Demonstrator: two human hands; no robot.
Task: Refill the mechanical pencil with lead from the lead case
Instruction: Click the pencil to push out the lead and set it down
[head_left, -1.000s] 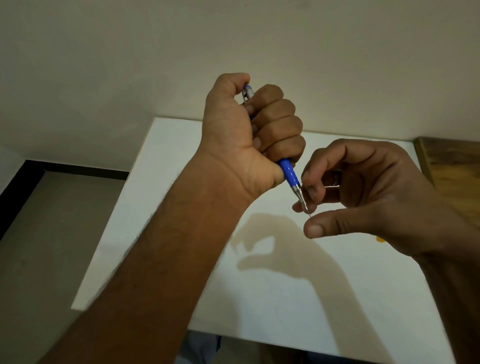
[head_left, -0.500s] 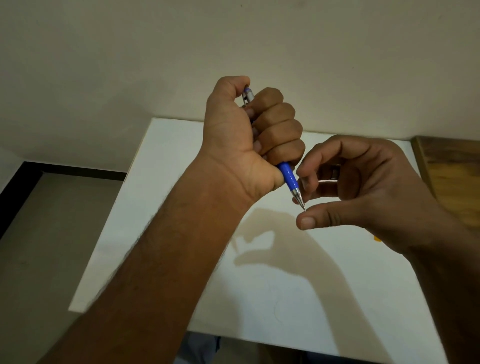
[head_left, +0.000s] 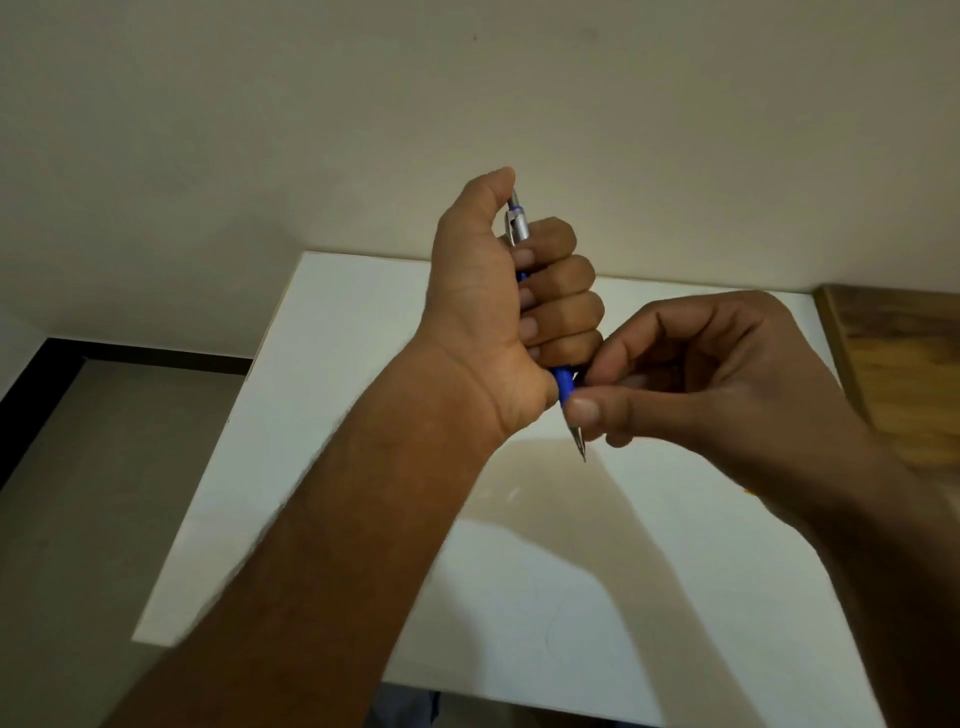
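Blue pencil (head_left: 563, 382) (mostly hidden, fist-wrapped)

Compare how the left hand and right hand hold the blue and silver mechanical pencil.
The left hand wraps the blue and silver mechanical pencil's barrel in a full fist; the right hand only pinches near the tip. Left thumb sits on top; right thumb lies sideways. Both touch the pencil.

Dim warm light, soft shadows
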